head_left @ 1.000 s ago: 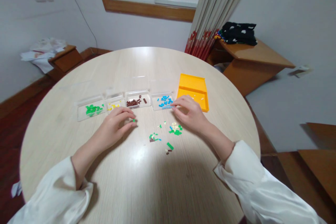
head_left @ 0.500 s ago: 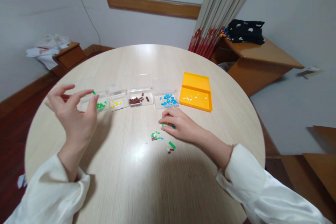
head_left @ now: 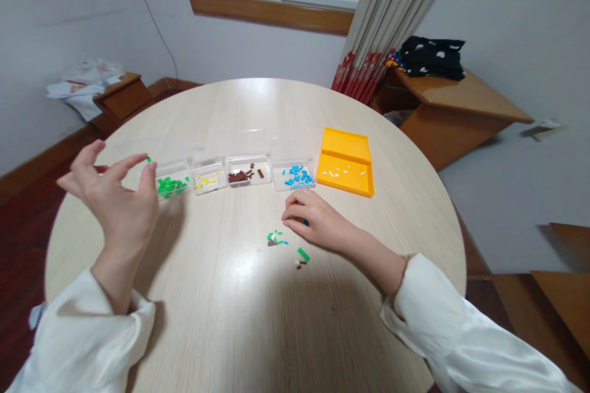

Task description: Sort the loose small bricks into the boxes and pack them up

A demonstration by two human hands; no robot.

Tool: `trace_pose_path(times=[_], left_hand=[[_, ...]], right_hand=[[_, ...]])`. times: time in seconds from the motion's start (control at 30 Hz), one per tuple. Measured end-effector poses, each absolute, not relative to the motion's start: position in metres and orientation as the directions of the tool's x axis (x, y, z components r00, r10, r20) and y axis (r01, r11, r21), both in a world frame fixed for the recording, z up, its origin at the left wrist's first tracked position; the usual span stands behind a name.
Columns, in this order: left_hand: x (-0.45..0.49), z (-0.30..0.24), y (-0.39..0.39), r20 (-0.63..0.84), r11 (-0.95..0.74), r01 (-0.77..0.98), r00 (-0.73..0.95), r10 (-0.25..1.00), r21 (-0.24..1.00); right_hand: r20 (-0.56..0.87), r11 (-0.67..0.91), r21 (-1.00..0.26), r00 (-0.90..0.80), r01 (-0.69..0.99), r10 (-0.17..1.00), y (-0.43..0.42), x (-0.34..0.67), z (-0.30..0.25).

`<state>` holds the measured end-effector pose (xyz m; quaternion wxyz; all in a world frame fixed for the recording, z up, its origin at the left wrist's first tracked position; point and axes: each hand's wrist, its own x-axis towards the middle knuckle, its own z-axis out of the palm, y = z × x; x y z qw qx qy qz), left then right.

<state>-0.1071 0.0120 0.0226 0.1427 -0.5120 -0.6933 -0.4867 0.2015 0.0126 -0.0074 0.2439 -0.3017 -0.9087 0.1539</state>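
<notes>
My left hand point(head_left: 117, 187) is raised near the clear tray of green bricks point(head_left: 171, 186). Its thumb and forefinger pinch a tiny green building brick point(head_left: 149, 160). Over the table's middle, my right hand point(head_left: 311, 215) is curled round small building bricks; only a bit of blue brick point(head_left: 305, 221) shows beneath the fingers. Close by on the table lies a cluster of tiny green, white and brown bricks point(head_left: 273, 238). Nearer to me are a long green brick point(head_left: 303, 255) and a few dark brown pieces point(head_left: 301, 264).
Clear trays stand in a row across the round table point(head_left: 198, 295): yellow bricks point(head_left: 206, 182), brown bricks point(head_left: 242, 176) and blue bricks point(head_left: 298, 177). At the right end lies an opened yellow box point(head_left: 346, 146) with small white pieces in it.
My left hand has shifted left with the green brick, uncovering more of the green tray. My right hand's fingers have come closer together, hiding the green piece seen between them before.
</notes>
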Motion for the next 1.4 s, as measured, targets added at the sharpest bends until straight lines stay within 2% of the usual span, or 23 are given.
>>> trace_pose_path(times=[0.33, 0.67, 0.8, 0.93, 1.1, 1.2, 1.4], left_hand=[[-0.106, 0.025, 0.011, 0.665, 0.019, 0.833, -0.455, 0.592, 0.553], [-0.103, 0.027, 0.010, 0.709, -0.016, 0.854, -0.421, 0.566, 0.520], [-0.098, 0.027, 0.009, 0.736, -0.058, 0.873, -0.370, 0.567, 0.484], [-0.083, 0.023, 0.007, 0.771, -0.212, 0.875, -0.239, 0.591, 0.434], [-0.047, 0.012, 0.000, 0.665, -0.446, 0.776, 0.047, 0.746, 0.446], [-0.028, 0.005, -0.004, 0.539, -0.522, 0.708, 0.235, 0.809, 0.475], [-0.012, -0.006, -0.005, 0.461, -0.622, 0.623, 0.426, 0.779, 0.475]], right_hand=[[0.369, 0.780, -0.417, -0.697, 0.467, 0.614, 0.012, 0.201, -0.007], [0.365, 0.746, -0.477, -0.667, 0.465, 0.649, 0.009, 0.200, 0.000], [0.406, 0.740, -0.488, -0.631, 0.462, 0.662, 0.008, 0.200, 0.005], [0.544, 0.746, -0.447, -0.511, 0.494, 0.665, 0.012, 0.207, 0.014], [0.739, 0.619, -0.387, -0.171, 0.683, 0.651, 0.024, 0.233, 0.027], [0.776, 0.540, -0.393, -0.047, 0.744, 0.629, 0.033, 0.249, 0.030], [0.784, 0.470, -0.396, 0.024, 0.788, 0.621, 0.046, 0.272, 0.026]])
